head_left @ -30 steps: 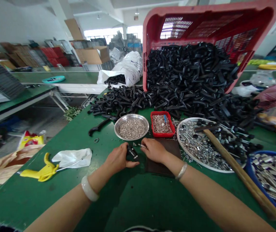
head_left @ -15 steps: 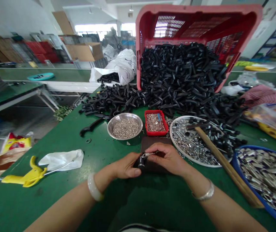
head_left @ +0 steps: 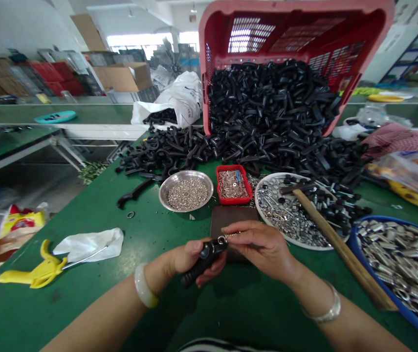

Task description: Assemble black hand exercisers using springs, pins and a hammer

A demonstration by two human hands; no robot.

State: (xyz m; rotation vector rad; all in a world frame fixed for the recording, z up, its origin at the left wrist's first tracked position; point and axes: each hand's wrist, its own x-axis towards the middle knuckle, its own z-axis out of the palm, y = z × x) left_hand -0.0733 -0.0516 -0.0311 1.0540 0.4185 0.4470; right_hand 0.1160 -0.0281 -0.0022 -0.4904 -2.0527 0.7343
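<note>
Left hand (head_left: 188, 256), one: curled around a black handle (head_left: 208, 256) above the surface (head_left: 84, 293), between its near edge and the steel bowl (head_left: 164, 189). Right hand (head_left: 265, 242), one: fingertips nearly together on a coiled metal piece (head_left: 232, 234), beside the handle's metal ring (head_left: 222, 239). Handling: handle best kept steady, coil straight, pinch light.

Losing the right side of the blue basin (head_left: 356, 249) to the picture's edge; hiding part of the spring (head_left: 232, 234) behind the right hand (head_left: 265, 248); wrapping part of the black handle (head_left: 209, 256) in the left hand (head_left: 186, 256); keeping the steel bowl's (head_left: 162, 196) pieces (head_left: 188, 194) too small to tell
</note>
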